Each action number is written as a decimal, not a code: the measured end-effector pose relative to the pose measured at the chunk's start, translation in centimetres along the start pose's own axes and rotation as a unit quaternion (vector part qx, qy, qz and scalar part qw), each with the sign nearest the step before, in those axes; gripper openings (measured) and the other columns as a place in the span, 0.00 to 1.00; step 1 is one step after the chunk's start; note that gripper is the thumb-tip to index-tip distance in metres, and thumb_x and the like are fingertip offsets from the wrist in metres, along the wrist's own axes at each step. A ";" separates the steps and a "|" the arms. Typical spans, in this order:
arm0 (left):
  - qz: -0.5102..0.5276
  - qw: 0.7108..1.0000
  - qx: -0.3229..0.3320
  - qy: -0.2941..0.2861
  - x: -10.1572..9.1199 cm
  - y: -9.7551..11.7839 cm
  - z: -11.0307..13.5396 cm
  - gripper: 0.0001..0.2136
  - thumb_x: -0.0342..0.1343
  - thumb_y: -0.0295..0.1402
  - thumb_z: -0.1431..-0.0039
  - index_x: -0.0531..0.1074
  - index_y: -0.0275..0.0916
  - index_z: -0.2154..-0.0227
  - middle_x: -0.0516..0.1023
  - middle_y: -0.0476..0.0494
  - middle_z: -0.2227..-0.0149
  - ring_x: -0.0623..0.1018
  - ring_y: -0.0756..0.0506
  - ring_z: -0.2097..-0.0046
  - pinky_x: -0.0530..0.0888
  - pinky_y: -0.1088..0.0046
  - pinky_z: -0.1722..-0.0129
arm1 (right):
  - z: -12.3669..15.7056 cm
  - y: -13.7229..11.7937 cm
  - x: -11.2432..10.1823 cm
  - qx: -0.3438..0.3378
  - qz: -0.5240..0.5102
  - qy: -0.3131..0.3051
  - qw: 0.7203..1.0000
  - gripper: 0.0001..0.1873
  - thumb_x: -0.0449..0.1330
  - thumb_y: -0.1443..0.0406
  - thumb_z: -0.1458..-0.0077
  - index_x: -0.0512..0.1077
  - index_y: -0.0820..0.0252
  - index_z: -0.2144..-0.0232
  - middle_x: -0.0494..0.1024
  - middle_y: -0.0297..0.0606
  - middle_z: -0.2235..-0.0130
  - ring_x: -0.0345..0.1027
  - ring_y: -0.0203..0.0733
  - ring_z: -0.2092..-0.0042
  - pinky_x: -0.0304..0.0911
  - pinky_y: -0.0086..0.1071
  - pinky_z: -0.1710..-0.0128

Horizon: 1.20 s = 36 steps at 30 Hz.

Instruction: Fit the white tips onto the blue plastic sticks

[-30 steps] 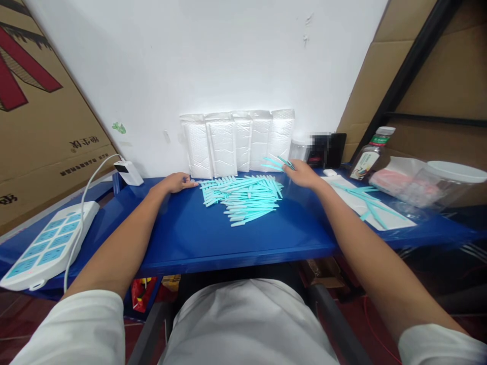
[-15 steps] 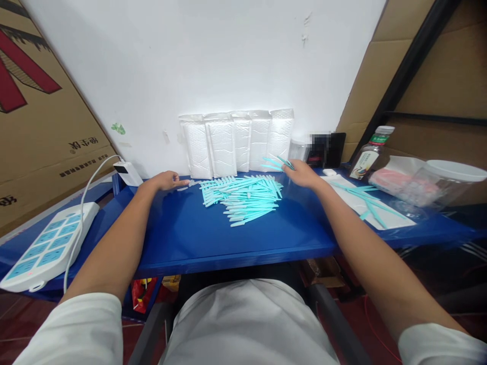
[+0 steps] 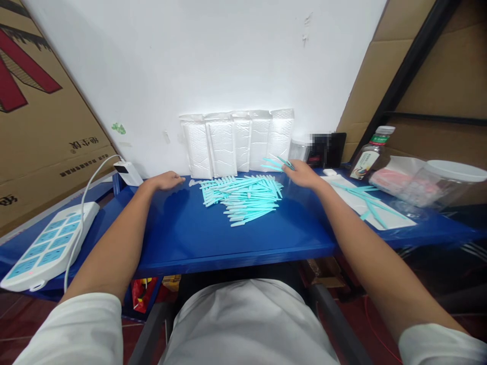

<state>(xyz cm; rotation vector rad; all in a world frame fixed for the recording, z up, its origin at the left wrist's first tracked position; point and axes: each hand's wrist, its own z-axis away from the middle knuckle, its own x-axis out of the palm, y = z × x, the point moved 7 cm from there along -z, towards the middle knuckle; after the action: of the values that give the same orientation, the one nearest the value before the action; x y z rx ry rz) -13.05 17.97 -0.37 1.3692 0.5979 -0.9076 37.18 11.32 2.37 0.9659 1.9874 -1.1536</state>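
Note:
My right hand (image 3: 299,173) is closed around a few slim turquoise sticks (image 3: 274,163), which point left in front of the white padded envelopes. Left of the pile, my left hand (image 3: 169,180) has its fingers pinched together near the table's back edge. What they hold, if anything, is too small to make out. Small clear pieces (image 3: 193,182) lie just right of those fingertips. Between my hands, a pile of turquoise sticks with pale tips (image 3: 247,195) spreads over the blue table (image 3: 213,243).
White padded envelopes (image 3: 222,147) lean on the wall behind the pile. A clear jar (image 3: 299,150) and a dark object (image 3: 335,149) stand beside them. On the right are a bottle (image 3: 369,154), a tub (image 3: 437,187) and a white sheet (image 3: 395,220) bearing more sticks. A power strip (image 3: 51,246) lies left.
The fingers of my left hand have closed together and drawn slightly back. A small clear piece that lay below its fingertip no longer shows. My right hand has stayed in place.

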 end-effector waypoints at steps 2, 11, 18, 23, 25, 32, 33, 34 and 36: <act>0.103 0.994 -0.009 0.027 0.4 0.4 0.0 0.16 0.58 0.45 0.48 0.59 0.44 0.80 0.56 0.51 0.83 0.55 0.50 0.81 0.51 0.70 0.80 | 0.0 0.0 0.0 -0.001 0.001 0.000 1.000 0.15 0.51 0.58 0.36 0.60 0.56 0.75 0.72 0.41 0.70 0.64 0.46 0.65 0.55 0.36 0.65; 0.267 0.962 -0.005 0.056 1.1 1.1 -0.7 0.12 0.48 0.45 0.44 0.54 0.45 0.69 0.62 0.50 0.77 0.49 0.53 0.81 0.49 0.74 0.83 | 0.1 -0.2 -0.1 -0.002 0.010 0.000 1.000 0.15 0.52 0.57 0.37 0.62 0.56 0.74 0.73 0.42 0.70 0.65 0.46 0.65 0.55 0.36 0.66; 0.295 0.953 -0.032 0.061 1.3 0.3 -0.9 0.13 0.54 0.38 0.46 0.64 0.40 0.60 0.63 0.53 0.76 0.50 0.54 0.82 0.48 0.75 0.83 | 0.0 0.0 0.0 -0.004 0.009 -0.002 1.000 0.15 0.51 0.58 0.37 0.61 0.56 0.74 0.72 0.41 0.70 0.65 0.46 0.65 0.54 0.35 0.66; 0.266 0.960 -0.050 0.069 1.5 -0.1 -1.1 0.18 0.58 0.41 0.44 0.69 0.38 0.54 0.59 0.56 0.78 0.49 0.55 0.82 0.47 0.74 0.80 | 0.0 0.1 0.1 -0.001 0.012 -0.003 1.000 0.15 0.51 0.58 0.36 0.62 0.56 0.74 0.73 0.41 0.70 0.65 0.46 0.65 0.55 0.36 0.65; 0.230 0.969 -0.051 0.074 1.3 -0.2 -1.1 0.19 0.58 0.45 0.42 0.71 0.38 0.53 0.59 0.55 0.78 0.49 0.55 0.81 0.48 0.73 0.80 | 0.0 0.1 0.1 0.000 0.012 -0.004 1.000 0.15 0.51 0.58 0.36 0.62 0.56 0.74 0.73 0.41 0.70 0.65 0.46 0.65 0.55 0.36 0.65; 0.075 0.983 -0.037 0.165 -0.1 -0.5 -1.1 0.24 0.47 0.55 0.36 0.76 0.38 0.65 0.65 0.47 0.77 0.58 0.49 0.79 0.56 0.69 0.76 | 0.0 0.1 0.1 -0.003 0.015 0.000 1.000 0.15 0.51 0.58 0.36 0.60 0.56 0.75 0.72 0.40 0.71 0.64 0.45 0.66 0.54 0.35 0.66; 0.037 0.981 -0.031 0.187 -0.4 -0.3 -1.1 0.25 0.47 0.57 0.36 0.75 0.38 0.68 0.66 0.45 0.77 0.62 0.47 0.77 0.58 0.68 0.75 | 0.0 0.1 0.0 -0.004 0.014 0.000 1.000 0.15 0.51 0.58 0.36 0.60 0.56 0.75 0.72 0.40 0.71 0.64 0.45 0.66 0.54 0.35 0.67; -0.004 0.978 -0.024 0.206 -0.7 -0.1 -1.0 0.27 0.47 0.58 0.37 0.75 0.39 0.72 0.67 0.43 0.78 0.66 0.44 0.75 0.60 0.67 0.73 | 0.0 0.1 0.0 -0.005 0.012 0.000 1.000 0.15 0.51 0.57 0.37 0.61 0.56 0.75 0.72 0.40 0.71 0.64 0.45 0.66 0.54 0.35 0.67; -0.084 0.970 -0.008 0.228 -0.8 0.6 -0.9 0.29 0.45 0.61 0.38 0.73 0.40 0.76 0.70 0.38 0.77 0.72 0.38 0.69 0.62 0.66 0.69 | 0.0 0.0 0.0 -0.005 0.008 0.001 1.000 0.15 0.52 0.57 0.37 0.61 0.56 0.74 0.72 0.41 0.71 0.64 0.45 0.66 0.54 0.35 0.67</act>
<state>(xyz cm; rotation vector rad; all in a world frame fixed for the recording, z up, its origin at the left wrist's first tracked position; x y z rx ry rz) -12.90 18.98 0.50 1.5398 1.0840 -0.7178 37.19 11.32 2.38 0.9759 1.9810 -1.1325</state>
